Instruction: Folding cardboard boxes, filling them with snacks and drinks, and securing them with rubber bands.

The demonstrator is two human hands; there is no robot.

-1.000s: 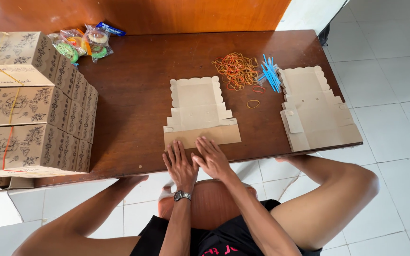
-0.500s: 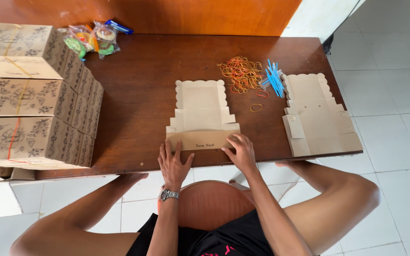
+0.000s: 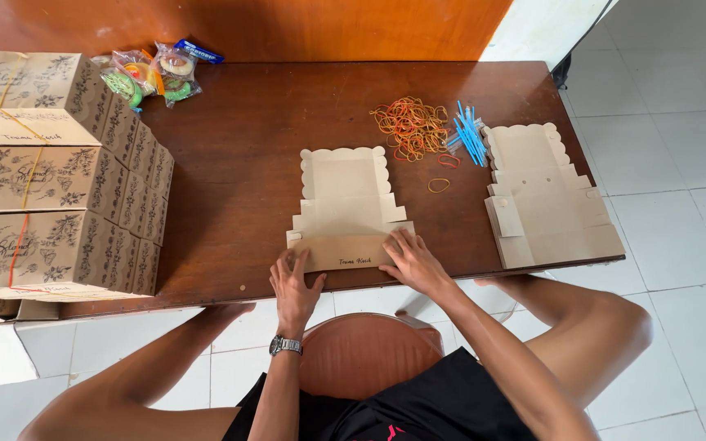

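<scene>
Head view shows tan patterned boxes (image 3: 51, 175) stacked left; left hand (image 3: 294, 287) and right hand (image 3: 413, 261) press flat, fingers spread, on the unfolded cardboard box (image 3: 346, 208); flat blanks (image 3: 545, 196) lie right.

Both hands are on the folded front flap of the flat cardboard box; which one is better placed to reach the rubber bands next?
Right, probably. The right hand presses the flap's end nearer the rubber bands; the left hand sits at the far end.
</scene>
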